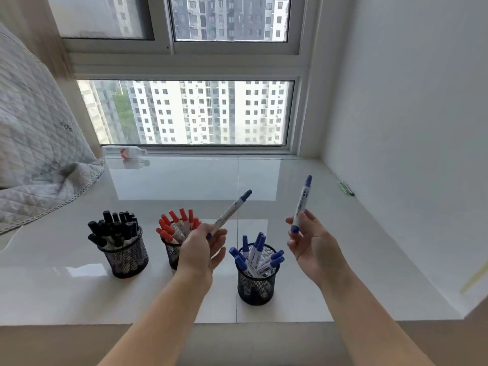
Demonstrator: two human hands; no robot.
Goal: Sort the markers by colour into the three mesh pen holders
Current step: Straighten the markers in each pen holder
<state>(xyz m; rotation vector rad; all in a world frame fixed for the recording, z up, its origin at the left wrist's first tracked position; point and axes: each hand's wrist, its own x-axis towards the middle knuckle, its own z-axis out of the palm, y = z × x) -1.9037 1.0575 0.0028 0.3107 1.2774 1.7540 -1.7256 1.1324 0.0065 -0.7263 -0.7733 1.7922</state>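
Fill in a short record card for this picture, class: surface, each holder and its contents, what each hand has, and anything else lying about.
surface: glossy white window ledge
left holder: black markers
middle holder: red markers
right holder: blue markers
left hand: holds a blue marker, cap pointing up and right
right hand: holds a blue marker, nearly upright
loose markers on ledge: none seen
other: quilted bedding at left; clear bottle lying by the window
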